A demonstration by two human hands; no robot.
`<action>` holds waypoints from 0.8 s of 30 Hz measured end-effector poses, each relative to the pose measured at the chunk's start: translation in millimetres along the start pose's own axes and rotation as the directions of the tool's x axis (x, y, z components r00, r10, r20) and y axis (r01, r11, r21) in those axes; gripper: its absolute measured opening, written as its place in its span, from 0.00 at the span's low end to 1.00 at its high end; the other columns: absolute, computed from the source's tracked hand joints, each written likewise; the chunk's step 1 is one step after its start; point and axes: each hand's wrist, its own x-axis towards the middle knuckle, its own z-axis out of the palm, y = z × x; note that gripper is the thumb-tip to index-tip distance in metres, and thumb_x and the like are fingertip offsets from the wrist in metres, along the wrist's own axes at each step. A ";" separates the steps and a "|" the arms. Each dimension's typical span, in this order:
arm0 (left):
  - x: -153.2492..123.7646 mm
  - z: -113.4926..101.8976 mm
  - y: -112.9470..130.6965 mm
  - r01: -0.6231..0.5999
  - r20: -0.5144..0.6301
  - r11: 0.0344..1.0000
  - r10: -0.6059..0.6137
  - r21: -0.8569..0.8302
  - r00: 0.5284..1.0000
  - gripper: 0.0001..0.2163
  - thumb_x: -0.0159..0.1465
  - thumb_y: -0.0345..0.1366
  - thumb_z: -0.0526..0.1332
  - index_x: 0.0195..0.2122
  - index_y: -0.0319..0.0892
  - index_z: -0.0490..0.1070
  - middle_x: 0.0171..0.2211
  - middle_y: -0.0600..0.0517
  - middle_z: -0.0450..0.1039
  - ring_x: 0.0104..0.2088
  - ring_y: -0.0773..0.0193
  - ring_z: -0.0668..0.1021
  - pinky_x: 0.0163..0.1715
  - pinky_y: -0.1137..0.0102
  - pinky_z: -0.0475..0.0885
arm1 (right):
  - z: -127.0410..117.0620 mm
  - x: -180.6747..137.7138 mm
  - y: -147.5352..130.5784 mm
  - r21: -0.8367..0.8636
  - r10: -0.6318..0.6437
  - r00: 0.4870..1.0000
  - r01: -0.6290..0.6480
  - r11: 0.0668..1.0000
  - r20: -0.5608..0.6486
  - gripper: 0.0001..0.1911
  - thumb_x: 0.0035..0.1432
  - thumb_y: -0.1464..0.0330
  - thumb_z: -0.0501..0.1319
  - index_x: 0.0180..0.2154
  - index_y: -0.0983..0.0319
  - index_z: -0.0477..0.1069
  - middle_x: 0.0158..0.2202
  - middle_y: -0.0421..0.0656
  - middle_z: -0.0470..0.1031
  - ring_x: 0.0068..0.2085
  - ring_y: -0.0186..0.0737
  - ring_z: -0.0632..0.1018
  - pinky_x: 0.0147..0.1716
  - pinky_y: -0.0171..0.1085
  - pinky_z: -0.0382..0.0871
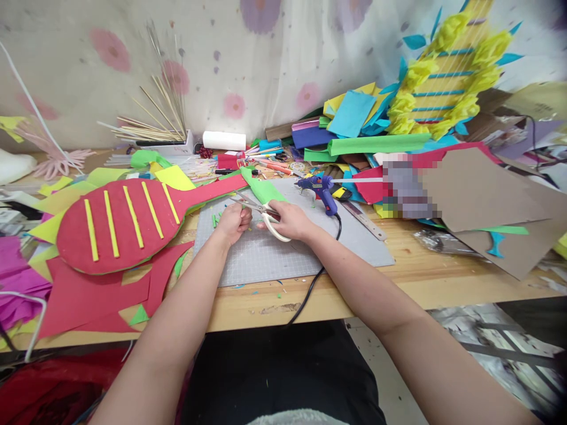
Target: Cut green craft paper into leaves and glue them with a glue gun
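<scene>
From my remote post, I take the flat grey cutting mat with printed grid (252, 265) as ref. pt.; it lies on the light wooden surface (420, 274). The scissors with white handles and steel blades (266, 209) are over the mat's middle, toward its far side. The right grip (290, 219) is closed around the handles; how deep the fingers sit in the loops, I can't tell. I judge it is held so b/c this lets the blades work; they seem slightly parted. The left grip (234, 221), over the mat's left half, is curled closed just beside the blades; whether it pinches smth small, I cannot tell. Prob. it is there so the blades can reach its fingertips easily.

The blue plastic glue gun (325, 188) lies on the mat's far right part, nozzle to the left, prob. to be close but out of the hands' way. The long steel ruler (361, 219) rests at the mat's right side, perhaps for same reason. The red lute-shaped board w/ yellow strips (121, 227) is left of the mat, its neck reaching toward the mat's far left corner.

Direction: the scissors' long axis runs across the mat, handles to the right and nearer, tips pointing left and slightly away.
</scene>
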 end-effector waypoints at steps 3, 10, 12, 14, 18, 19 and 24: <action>-0.6 0.2 0.0 0.008 0.006 1.000 -0.008 0.005 1.000 0.22 0.64 0.39 0.52 0.14 0.40 0.48 0.12 0.60 0.43 0.11 0.78 0.48 0.10 0.80 0.39 | -0.3 0.5 1.0 -0.035 -0.013 1.000 0.013 0.999 0.002 0.25 0.53 0.45 0.53 0.35 0.61 0.65 0.32 0.43 0.73 0.31 0.37 0.69 0.27 0.33 0.50; -2.3 1.4 2.8 0.035 -0.011 0.999 -0.035 0.011 0.999 0.21 0.65 0.31 0.47 0.14 0.39 0.49 0.12 0.60 0.43 0.11 0.78 0.48 0.10 0.81 0.40 | -2.7 0.2 0.5 -0.106 -0.019 1.000 0.017 0.994 -0.019 0.25 0.53 0.45 0.52 0.35 0.61 0.67 0.32 0.44 0.74 0.32 0.38 0.71 0.28 0.34 0.50; -1.4 1.1 3.2 0.052 -0.006 0.999 -0.052 0.008 0.999 0.20 0.65 0.31 0.46 0.13 0.39 0.49 0.12 0.60 0.43 0.10 0.78 0.48 0.10 0.81 0.40 | -2.8 0.6 1.6 -0.133 0.005 1.000 -0.009 0.991 -0.029 0.25 0.54 0.46 0.51 0.34 0.60 0.67 0.31 0.44 0.74 0.31 0.38 0.71 0.27 0.35 0.48; 0.0 0.6 3.2 0.065 0.006 0.998 -0.065 -0.003 0.998 0.21 0.65 0.32 0.46 0.13 0.40 0.49 0.12 0.60 0.43 0.10 0.78 0.48 0.09 0.81 0.40 | -2.8 1.2 3.5 -0.152 0.039 0.999 -0.044 0.987 -0.034 0.24 0.55 0.46 0.50 0.33 0.60 0.68 0.29 0.44 0.74 0.30 0.38 0.71 0.26 0.35 0.47; 1.3 -0.3 3.2 0.067 0.031 0.997 -0.066 -0.025 0.997 0.21 0.65 0.34 0.47 0.13 0.40 0.48 0.12 0.60 0.42 0.10 0.78 0.48 0.08 0.82 0.40 | -3.7 1.8 9.1 -0.110 0.089 0.995 -0.094 0.990 -0.049 0.23 0.56 0.48 0.51 0.34 0.60 0.68 0.30 0.43 0.74 0.30 0.38 0.70 0.26 0.35 0.49; 1.0 -0.7 3.7 0.068 0.036 0.998 -0.067 -0.019 0.997 0.21 0.64 0.34 0.48 0.13 0.40 0.49 0.12 0.60 0.43 0.10 0.78 0.48 0.08 0.82 0.40 | -4.4 1.7 10.5 -0.089 0.067 0.997 -0.071 0.994 -0.047 0.22 0.55 0.48 0.51 0.34 0.60 0.68 0.31 0.43 0.74 0.30 0.38 0.70 0.27 0.34 0.50; -2.0 -6.1 7.5 0.171 0.137 0.980 -0.185 0.104 0.973 0.20 0.62 0.27 0.47 0.11 0.39 0.50 0.11 0.59 0.43 0.10 0.78 0.49 0.08 0.82 0.40 | -8.5 0.8 13.9 -0.005 -0.141 0.990 0.141 0.990 0.005 0.21 0.53 0.50 0.55 0.34 0.62 0.66 0.34 0.44 0.72 0.33 0.37 0.68 0.31 0.33 0.54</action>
